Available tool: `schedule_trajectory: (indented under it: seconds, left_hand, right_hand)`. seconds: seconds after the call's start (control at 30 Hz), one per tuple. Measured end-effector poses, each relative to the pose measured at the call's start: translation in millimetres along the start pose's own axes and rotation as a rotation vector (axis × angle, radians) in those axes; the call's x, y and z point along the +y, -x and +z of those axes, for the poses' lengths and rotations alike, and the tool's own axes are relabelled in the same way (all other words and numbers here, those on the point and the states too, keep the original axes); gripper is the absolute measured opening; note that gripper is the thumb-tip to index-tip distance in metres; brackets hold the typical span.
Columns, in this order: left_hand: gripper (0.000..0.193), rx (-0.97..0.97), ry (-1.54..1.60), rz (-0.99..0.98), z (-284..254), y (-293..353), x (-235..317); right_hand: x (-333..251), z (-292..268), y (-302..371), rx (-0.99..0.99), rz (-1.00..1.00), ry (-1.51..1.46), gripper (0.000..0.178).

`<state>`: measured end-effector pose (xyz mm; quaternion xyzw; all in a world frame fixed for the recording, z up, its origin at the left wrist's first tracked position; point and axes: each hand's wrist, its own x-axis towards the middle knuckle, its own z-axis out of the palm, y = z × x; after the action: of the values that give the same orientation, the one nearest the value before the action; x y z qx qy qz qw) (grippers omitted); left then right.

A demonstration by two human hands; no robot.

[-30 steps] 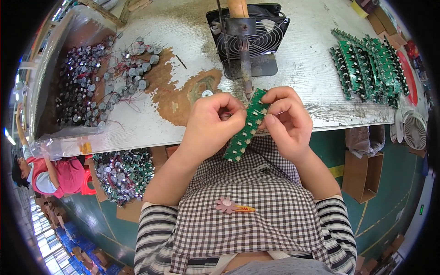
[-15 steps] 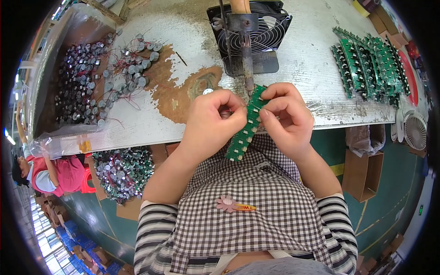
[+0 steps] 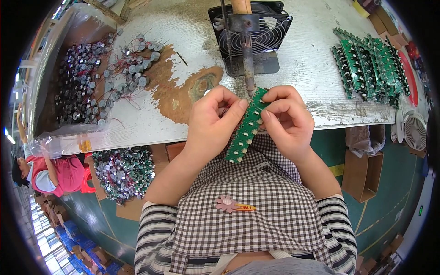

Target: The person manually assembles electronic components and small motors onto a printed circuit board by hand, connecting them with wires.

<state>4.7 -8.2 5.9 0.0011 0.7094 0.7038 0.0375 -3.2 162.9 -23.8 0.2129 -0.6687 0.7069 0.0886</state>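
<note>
A long green circuit board strip (image 3: 245,133) with small white connectors slants from the table's front edge down over my apron. My right hand (image 3: 291,121) pinches its upper right side between thumb and fingers. At its left side, my left hand (image 3: 213,117) is closed, thumb tip against the board's edge; what lies inside those fingers is mostly hidden. Just above the strip's top end points the tip of a soldering iron (image 3: 248,57), mounted upright with a wooden handle. A small round metal part (image 3: 207,92) lies on the table, partly behind my left hand.
Behind the iron stands a black fan (image 3: 270,36). Loose wired round motors (image 3: 133,71) spread at left beside a plastic-lined box (image 3: 43,98). Stacked green boards (image 3: 366,64) lie at right, near a small white fan (image 3: 415,130). A co-worker (image 3: 57,174) is at far left.
The board strip has shifted slightly down, away from the iron's tip, and turned its face a little more upward. My left thumb has straightened along its edge.
</note>
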Motion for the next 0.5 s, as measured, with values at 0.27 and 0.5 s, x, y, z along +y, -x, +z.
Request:
schedule_trajectory:
  seconds: [0.27,0.5]
  left_hand:
    - [0.013,0.038,-0.039,-0.017,2,-6,3]
    - [0.013,0.056,-0.052,-0.032,2,-7,3]
  right_hand:
    - [-1,0,-8,-0.008,-0.002,0.066,0.006]
    - [-1,3,-9,-0.005,-0.056,0.083,0.008]
